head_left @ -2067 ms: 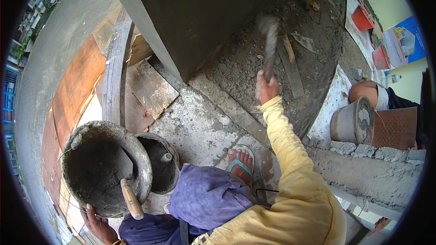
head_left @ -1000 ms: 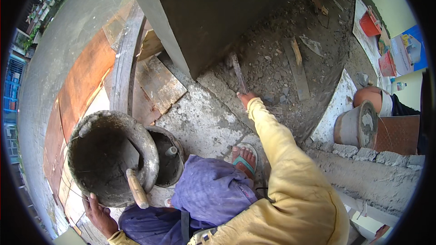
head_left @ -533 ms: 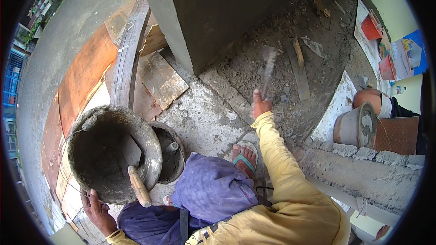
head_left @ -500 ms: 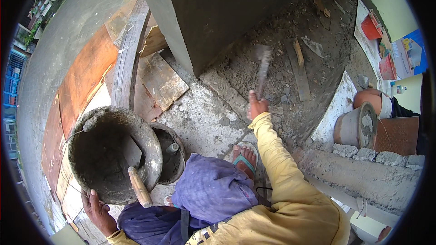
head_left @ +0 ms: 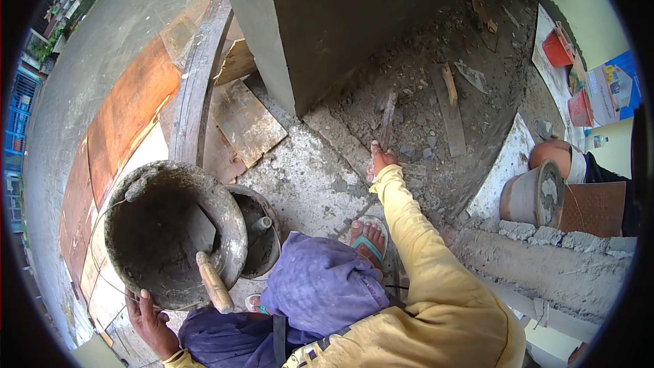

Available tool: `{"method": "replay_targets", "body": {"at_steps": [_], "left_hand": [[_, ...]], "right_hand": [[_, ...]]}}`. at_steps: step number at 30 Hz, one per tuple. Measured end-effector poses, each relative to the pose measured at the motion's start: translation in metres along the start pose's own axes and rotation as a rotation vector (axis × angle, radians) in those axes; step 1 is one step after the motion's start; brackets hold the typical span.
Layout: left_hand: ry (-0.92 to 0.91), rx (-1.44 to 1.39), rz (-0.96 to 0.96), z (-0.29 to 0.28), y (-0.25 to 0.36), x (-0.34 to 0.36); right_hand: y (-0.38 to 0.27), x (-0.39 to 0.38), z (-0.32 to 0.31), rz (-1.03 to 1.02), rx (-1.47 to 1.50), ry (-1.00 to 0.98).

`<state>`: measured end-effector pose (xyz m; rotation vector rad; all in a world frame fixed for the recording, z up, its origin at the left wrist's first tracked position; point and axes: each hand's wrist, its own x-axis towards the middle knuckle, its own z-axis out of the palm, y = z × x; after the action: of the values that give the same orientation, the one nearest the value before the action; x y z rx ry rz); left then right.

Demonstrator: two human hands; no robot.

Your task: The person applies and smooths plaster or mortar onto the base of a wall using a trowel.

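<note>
Hammer-like tool (head_left: 387, 123) being gripped by right hand (head_left: 381, 160), fingers closed round handle; head being shown nearer hand and less blurred than moment ago, just beyond it over rubble (head_left: 417, 119): stroke apparently being slowed. Bucket (head_left: 236, 232), well left of right hand, being touched at rim by left hand (head_left: 151, 327), partly spread; whether being gripped, cannot tell.

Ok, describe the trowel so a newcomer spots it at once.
Lower left, beside the left hand, sits a large mortar-crusted bucket. The trowel rests in it, blade inside, handle over the near rim. Its pale wooden handle distinguishes it from the grey stub in the smaller bucket.
</note>
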<state>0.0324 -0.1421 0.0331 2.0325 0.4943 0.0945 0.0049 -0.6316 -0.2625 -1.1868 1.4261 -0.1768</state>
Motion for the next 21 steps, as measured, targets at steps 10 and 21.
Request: {"method": "replay_targets", "body": {"at_steps": [10, 21], "left_hand": [[0.037, -0.061, -0.008, 0.002, -0.005, 0.002], [-0.009, -0.01, 0.005, 0.006, 0.009, -0.003]], "right_hand": [[-0.002, 0.074, 0.003, 0.122, -0.068, -0.331], [-0.013, -0.037, 0.057, -0.089, 0.585, -0.225]]}}
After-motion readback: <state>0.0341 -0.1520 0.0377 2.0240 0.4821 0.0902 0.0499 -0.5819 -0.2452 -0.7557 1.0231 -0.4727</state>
